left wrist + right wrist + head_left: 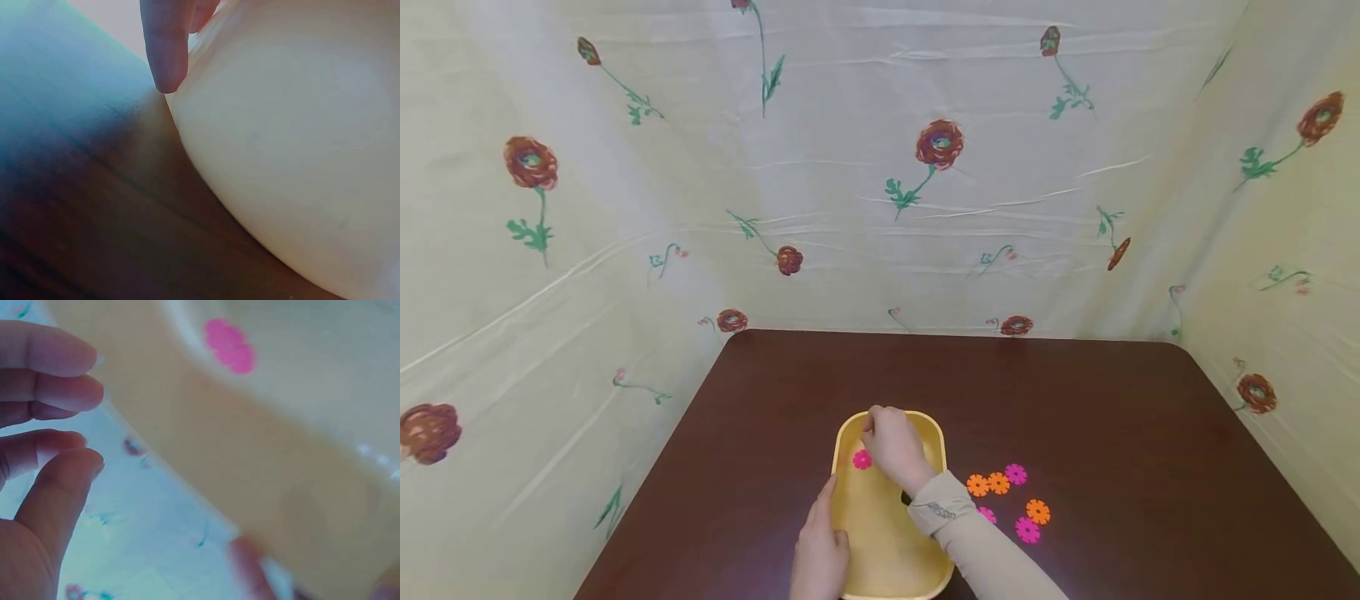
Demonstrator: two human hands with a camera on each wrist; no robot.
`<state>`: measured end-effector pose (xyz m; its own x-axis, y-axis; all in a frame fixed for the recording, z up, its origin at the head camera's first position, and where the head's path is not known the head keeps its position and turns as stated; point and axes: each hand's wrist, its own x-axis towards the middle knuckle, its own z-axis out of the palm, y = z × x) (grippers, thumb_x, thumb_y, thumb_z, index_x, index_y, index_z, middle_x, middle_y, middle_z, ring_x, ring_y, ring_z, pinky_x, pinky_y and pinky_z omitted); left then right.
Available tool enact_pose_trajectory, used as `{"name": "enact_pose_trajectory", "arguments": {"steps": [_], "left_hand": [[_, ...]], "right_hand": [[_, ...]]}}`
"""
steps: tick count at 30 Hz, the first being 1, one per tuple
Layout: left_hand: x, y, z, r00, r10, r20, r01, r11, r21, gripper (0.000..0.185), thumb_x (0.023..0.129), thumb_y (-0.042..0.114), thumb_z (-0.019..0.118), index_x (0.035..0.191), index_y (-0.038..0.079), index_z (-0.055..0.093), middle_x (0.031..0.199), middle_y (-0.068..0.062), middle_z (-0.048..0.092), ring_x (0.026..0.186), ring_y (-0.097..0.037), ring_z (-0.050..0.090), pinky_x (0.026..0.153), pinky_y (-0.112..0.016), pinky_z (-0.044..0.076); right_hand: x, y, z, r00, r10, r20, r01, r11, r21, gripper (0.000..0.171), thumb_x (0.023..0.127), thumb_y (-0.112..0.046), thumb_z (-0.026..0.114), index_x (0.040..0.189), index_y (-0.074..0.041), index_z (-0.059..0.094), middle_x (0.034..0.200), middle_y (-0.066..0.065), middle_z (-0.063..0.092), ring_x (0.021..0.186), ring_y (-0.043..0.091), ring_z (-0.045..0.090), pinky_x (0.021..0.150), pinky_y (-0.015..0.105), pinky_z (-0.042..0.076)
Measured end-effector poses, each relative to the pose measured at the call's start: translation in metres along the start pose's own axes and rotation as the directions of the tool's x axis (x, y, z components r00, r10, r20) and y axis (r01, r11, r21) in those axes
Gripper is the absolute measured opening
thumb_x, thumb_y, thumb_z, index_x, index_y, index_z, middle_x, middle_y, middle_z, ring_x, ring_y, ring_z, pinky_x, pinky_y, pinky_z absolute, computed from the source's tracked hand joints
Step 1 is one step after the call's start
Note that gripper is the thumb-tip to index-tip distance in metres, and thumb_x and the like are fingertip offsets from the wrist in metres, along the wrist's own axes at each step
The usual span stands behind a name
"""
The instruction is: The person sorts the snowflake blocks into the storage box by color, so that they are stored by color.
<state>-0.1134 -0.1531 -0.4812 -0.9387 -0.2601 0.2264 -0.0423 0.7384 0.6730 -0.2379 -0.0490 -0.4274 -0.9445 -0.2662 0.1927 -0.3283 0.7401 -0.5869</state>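
A yellow tray [880, 567] sits near the front edge of a dark brown table [1120, 417]. One pink flower-shaped piece [862, 459] lies inside it, and shows as a blurred pink piece [230, 347] in the right wrist view. My right hand [880, 429] hovers over the tray's far end, just right of that piece. Its fingers [62, 390] are loosely curved and hold nothing. My left hand [822, 537] rests against the tray's left side, thumb stretched along the rim. In the left wrist view a straight finger [165, 56] touches the tray's outer wall [294, 156].
Several orange and pink flower-shaped pieces [998, 482] lie on the table right of the tray, the nearest an orange piece [977, 485]. Flower-printed cloth [880, 208] walls in the table at the back and both sides.
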Motion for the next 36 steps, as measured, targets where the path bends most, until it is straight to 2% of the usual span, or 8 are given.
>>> {"name": "enact_pose_trajectory", "arguments": {"steps": [9, 14, 18, 23, 28, 32, 36], "left_hand": [[-0.002, -0.002, 0.000, 1.000, -0.028, 0.007, 0.028, 1.000, -0.005, 0.070, 0.069, -0.012, 0.052, 0.134, 0.008, 0.041, 0.116, -0.021, 0.056, 0.083, -0.036, 0.061, 0.061, -0.045, 0.046], [-0.004, -0.002, 0.000, 0.999, -0.051, 0.017, 0.051, 0.999, -0.004, 0.069, 0.069, -0.011, 0.052, 0.134, 0.009, 0.041, 0.118, -0.020, 0.056, 0.082, -0.034, 0.061, 0.061, -0.044, 0.046], [-0.005, -0.001, 0.001, 0.999, -0.041, 0.016, 0.041, 0.999, -0.007, 0.069, 0.069, -0.011, 0.052, 0.134, 0.009, 0.041, 0.118, -0.021, 0.056, 0.084, -0.036, 0.061, 0.063, -0.045, 0.046], [-0.007, -0.001, 0.003, 0.999, -0.046, 0.005, 0.046, 0.999, -0.004, 0.069, 0.070, -0.010, 0.051, 0.135, 0.010, 0.041, 0.117, -0.020, 0.056, 0.087, -0.037, 0.061, 0.065, -0.047, 0.046], [-0.008, 0.000, 0.004, 0.998, -0.058, 0.017, 0.058, 0.998, 0.000, 0.068, 0.070, -0.009, 0.051, 0.135, 0.011, 0.041, 0.118, -0.020, 0.055, 0.085, -0.036, 0.061, 0.064, -0.046, 0.046], [-0.009, 0.001, 0.005, 0.997, -0.074, 0.038, 0.074, 0.997, 0.006, 0.068, 0.072, -0.008, 0.051, 0.136, 0.011, 0.040, 0.120, -0.020, 0.055, 0.086, -0.036, 0.061, 0.064, -0.046, 0.046], [-0.010, 0.003, 0.006, 0.995, -0.088, 0.045, 0.088, 0.996, 0.010, 0.067, 0.073, -0.007, 0.050, 0.136, 0.012, 0.040, 0.121, -0.018, 0.054, 0.088, -0.035, 0.060, 0.067, -0.047, 0.046]], "right_hand": [[-0.003, 0.006, -0.051, 0.995, 0.057, -0.080, -0.057, 0.998, 0.002, 0.008, 0.080, -0.021, 0.069, 0.083, -0.016, 0.064, 0.077, -0.003, 0.059, 0.061, 0.012, 0.053, 0.056, 0.027, 0.044], [-0.010, 0.026, -0.070, 0.987, 0.097, -0.127, -0.096, 0.995, 0.015, 0.012, 0.080, -0.023, 0.068, 0.090, -0.016, 0.066, 0.084, -0.002, 0.062, 0.071, 0.014, 0.058, 0.064, 0.033, 0.047], [-0.018, 0.048, -0.082, 0.977, 0.131, -0.167, -0.130, 0.991, 0.017, 0.020, 0.080, -0.020, 0.068, 0.099, -0.014, 0.066, 0.093, 0.002, 0.064, 0.078, 0.018, 0.060, 0.066, 0.036, 0.048], [-0.031, 0.077, -0.088, 0.966, 0.167, -0.197, -0.173, 0.985, -0.013, 0.028, 0.079, -0.018, 0.069, 0.106, -0.012, 0.065, 0.102, 0.007, 0.064, 0.084, 0.023, 0.061, 0.071, 0.041, 0.049], [-0.049, 0.101, -0.086, 0.959, 0.221, -0.180, -0.227, 0.974, -0.013, 0.032, 0.079, -0.015, 0.070, 0.110, -0.010, 0.063, 0.111, 0.010, 0.062, 0.084, 0.024, 0.061, 0.073, 0.041, 0.051], [-0.062, 0.118, -0.083, 0.958, 0.235, -0.163, -0.242, 0.970, -0.020, 0.033, 0.078, -0.011, 0.070, 0.110, -0.008, 0.062, 0.110, 0.013, 0.061, 0.079, 0.024, 0.060, 0.070, 0.039, 0.051], [-0.072, 0.133, -0.081, 0.963, 0.216, -0.158, -0.228, 0.972, -0.061, 0.032, 0.077, -0.008, 0.070, 0.108, -0.007, 0.063, 0.108, 0.014, 0.062, 0.086, 0.028, 0.059, 0.074, 0.044, 0.050]]}}
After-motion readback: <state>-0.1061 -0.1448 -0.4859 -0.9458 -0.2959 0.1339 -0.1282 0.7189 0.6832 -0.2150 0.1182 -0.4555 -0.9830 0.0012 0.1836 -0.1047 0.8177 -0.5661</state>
